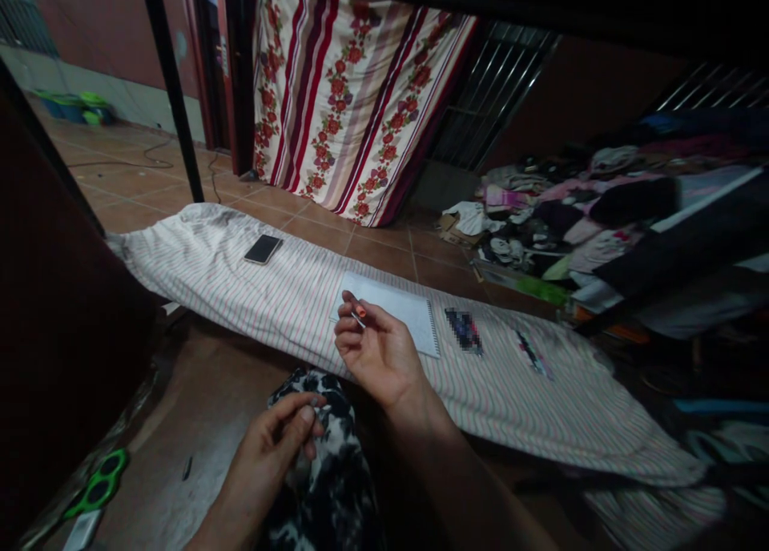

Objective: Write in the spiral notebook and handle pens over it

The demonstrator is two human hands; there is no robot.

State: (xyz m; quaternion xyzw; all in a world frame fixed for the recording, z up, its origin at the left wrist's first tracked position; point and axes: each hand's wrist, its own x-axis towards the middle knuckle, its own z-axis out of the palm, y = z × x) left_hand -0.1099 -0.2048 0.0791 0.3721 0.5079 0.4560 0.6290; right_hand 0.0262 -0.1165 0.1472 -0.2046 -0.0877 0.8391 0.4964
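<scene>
My right hand (pixel 384 359) is raised palm up in front of the spiral notebook (pixel 414 315). Its curled fingers hold a thin white stick (pixel 358 321), perhaps a pen or its refill, along with a short orange piece (pixel 360 311) near the fingertips. Lower and to the left, over my patterned clothing (pixel 324 487), is my left hand (pixel 273 447), with thumb and fingers pinched together. Something small and pale seems to sit at its fingertips, too small to name. The notebook lies open on a striped cloth (pixel 300 287), partly covered by my right hand.
A phone (pixel 263 249) lies on the cloth to the left. Right of the notebook are a blurred-out dark item (pixel 464 331) and some pens (pixel 533 354). Green-handled scissors (pixel 99 483) lie low at left. Behind are a floral curtain (pixel 354 94) and piled clothes (pixel 577 215).
</scene>
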